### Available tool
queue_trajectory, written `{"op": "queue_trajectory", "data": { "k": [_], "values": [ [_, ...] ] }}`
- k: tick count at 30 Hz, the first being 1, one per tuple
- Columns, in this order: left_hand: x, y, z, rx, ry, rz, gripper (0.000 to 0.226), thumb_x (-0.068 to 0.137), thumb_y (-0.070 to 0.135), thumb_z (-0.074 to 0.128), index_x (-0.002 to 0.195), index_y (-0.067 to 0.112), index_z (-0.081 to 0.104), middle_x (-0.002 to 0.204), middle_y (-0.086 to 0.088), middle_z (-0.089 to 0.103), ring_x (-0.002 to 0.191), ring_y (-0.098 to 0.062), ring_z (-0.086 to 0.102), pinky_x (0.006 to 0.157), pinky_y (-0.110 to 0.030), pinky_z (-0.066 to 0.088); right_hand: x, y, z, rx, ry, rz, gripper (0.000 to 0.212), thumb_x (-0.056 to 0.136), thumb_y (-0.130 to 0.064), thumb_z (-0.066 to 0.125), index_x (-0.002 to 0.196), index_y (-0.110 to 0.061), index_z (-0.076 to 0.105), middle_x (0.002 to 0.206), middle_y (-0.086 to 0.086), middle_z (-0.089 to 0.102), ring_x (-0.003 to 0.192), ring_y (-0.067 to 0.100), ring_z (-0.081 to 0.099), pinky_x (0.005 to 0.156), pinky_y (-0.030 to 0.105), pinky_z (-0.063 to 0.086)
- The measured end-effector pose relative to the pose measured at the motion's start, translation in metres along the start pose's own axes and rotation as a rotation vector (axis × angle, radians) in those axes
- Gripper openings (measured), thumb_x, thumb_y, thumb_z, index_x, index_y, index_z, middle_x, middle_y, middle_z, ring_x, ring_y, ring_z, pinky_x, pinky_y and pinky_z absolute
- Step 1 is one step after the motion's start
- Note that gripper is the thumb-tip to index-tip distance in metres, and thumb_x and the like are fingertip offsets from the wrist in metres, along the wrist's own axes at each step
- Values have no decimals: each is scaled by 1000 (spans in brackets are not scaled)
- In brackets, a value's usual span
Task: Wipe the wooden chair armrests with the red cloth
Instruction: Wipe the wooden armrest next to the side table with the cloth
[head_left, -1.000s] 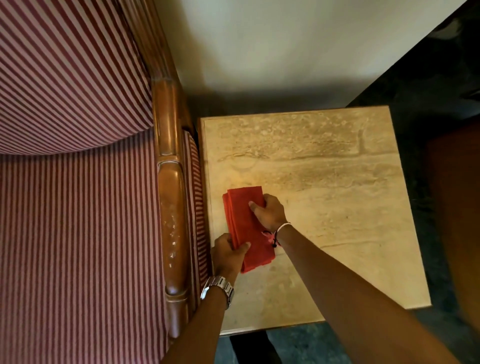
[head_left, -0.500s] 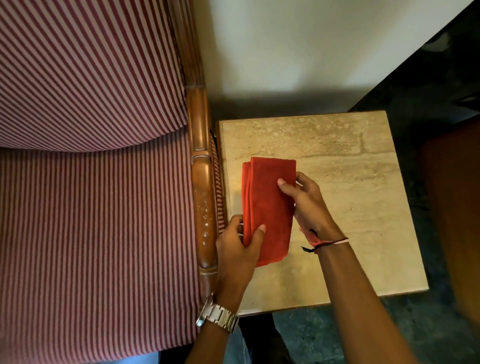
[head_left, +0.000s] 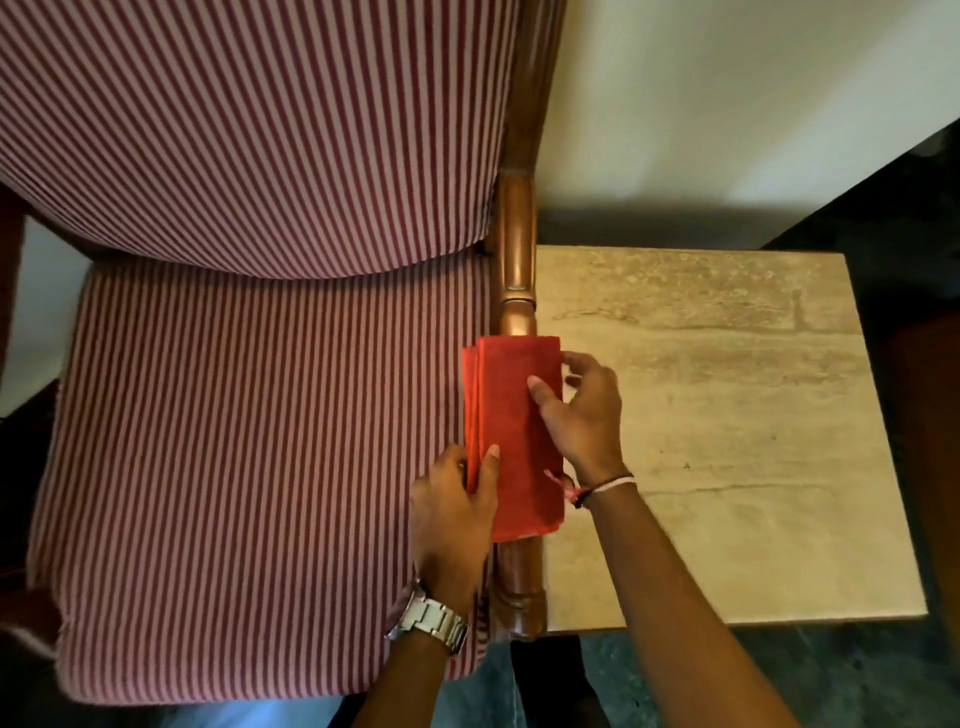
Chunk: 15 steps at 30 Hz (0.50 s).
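Observation:
The folded red cloth (head_left: 514, 415) lies lengthwise over the right wooden armrest (head_left: 517, 260) of the striped chair. It covers the armrest's middle; polished wood shows above it and below it near the front knob. My left hand (head_left: 454, 512) pinches the cloth's near left edge, thumb on top. My right hand (head_left: 584, 415) holds the cloth's right side, thumb on the top face and fingers curled around the edge. The chair's left armrest is barely visible as a dark strip at the far left edge.
The chair's red-and-white striped seat (head_left: 260, 467) and backrest (head_left: 260, 130) fill the left. A beige stone-topped side table (head_left: 727, 441) stands tight against the armrest on the right. A pale wall (head_left: 727, 104) rises behind it, and dark floor lies at the right and bottom.
Both hands lifted the red cloth off the side table and carried it left onto the armrest. The camera view shifted left, bringing more of the seat into view.

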<state>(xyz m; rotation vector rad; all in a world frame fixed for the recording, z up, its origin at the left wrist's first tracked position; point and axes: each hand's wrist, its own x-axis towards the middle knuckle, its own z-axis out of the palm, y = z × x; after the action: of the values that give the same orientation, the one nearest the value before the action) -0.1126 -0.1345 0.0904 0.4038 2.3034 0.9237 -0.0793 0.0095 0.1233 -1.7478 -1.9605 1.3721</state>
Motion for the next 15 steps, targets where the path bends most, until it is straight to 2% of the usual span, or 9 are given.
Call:
{"op": "queue_trajectory", "data": {
  "k": [1, 2, 4, 6, 8, 10, 12, 13, 15],
  "values": [
    [3, -8, -2, 41, 2, 18, 44, 95, 58, 45, 96, 17, 61, 75, 0, 67, 58, -15, 63, 50, -31, 53, -8, 1, 4, -75, 68, -90, 47, 93, -15, 71, 137, -7, 56, 140, 16, 52, 129, 27, 54, 109, 25, 41],
    [7, -14, -4, 67, 13, 49, 48, 95, 62, 38, 96, 20, 59, 74, 1, 65, 59, -14, 63, 50, -29, 51, -16, 2, 6, -126, 138, -188, 51, 94, -17, 69, 142, -10, 52, 145, 13, 47, 135, 25, 48, 110, 24, 39],
    [18, -29, -12, 114, 66, 138, 50, 97, 62, 29, 100, 22, 59, 83, 4, 65, 70, -13, 63, 56, -29, 52, -32, 6, 16, -186, 252, -369, 52, 97, -24, 63, 145, -14, 48, 151, 10, 43, 141, 23, 43, 115, 34, 41],
    [40, -51, -17, 244, 117, 261, 49, 101, 55, 29, 115, 20, 60, 106, -1, 66, 94, -15, 63, 76, -34, 57, -43, 14, 31, -322, 269, -477, 53, 100, -31, 55, 150, -16, 44, 158, 11, 40, 147, 25, 39, 119, 40, 36],
    [72, -78, -20, 461, 104, 362, 54, 103, 50, 31, 137, 15, 53, 137, -11, 58, 125, -24, 57, 102, -43, 51, -46, 27, 47, -574, 194, -507, 60, 104, -33, 48, 159, -14, 31, 168, 14, 25, 156, 29, 26, 125, 45, 27],
    [102, -104, -23, 657, 25, 431, 62, 103, 51, 31, 152, 13, 37, 161, -20, 35, 149, -33, 34, 122, -50, 32, -45, 42, 60, -770, 95, -468, 67, 107, -35, 41, 164, -13, 13, 173, 14, 5, 161, 30, 7, 129, 49, 19],
    [125, -135, -21, 772, -76, 498, 70, 102, 54, 29, 159, 15, 21, 168, -21, 13, 156, -34, 15, 127, -52, 18, -41, 54, 68, -812, 111, -472, 69, 107, -36, 40, 164, -13, 8, 173, 14, 0, 161, 30, 2, 129, 49, 19],
    [131, -151, -20, 809, -100, 530, 72, 101, 55, 27, 160, 15, 16, 168, -20, 9, 157, -33, 10, 127, -53, 17, -37, 57, 73, -799, 140, -492, 69, 107, -35, 41, 164, -13, 9, 173, 15, 2, 161, 30, 4, 129, 49, 21],
    [135, -170, -14, 830, -60, 601, 72, 101, 55, 28, 160, 14, 17, 168, -20, 11, 157, -32, 11, 127, -52, 18, -34, 61, 73, -783, 201, -517, 70, 106, -33, 45, 164, -13, 11, 172, 16, 6, 160, 32, 7, 129, 47, 21]
  ]
}}
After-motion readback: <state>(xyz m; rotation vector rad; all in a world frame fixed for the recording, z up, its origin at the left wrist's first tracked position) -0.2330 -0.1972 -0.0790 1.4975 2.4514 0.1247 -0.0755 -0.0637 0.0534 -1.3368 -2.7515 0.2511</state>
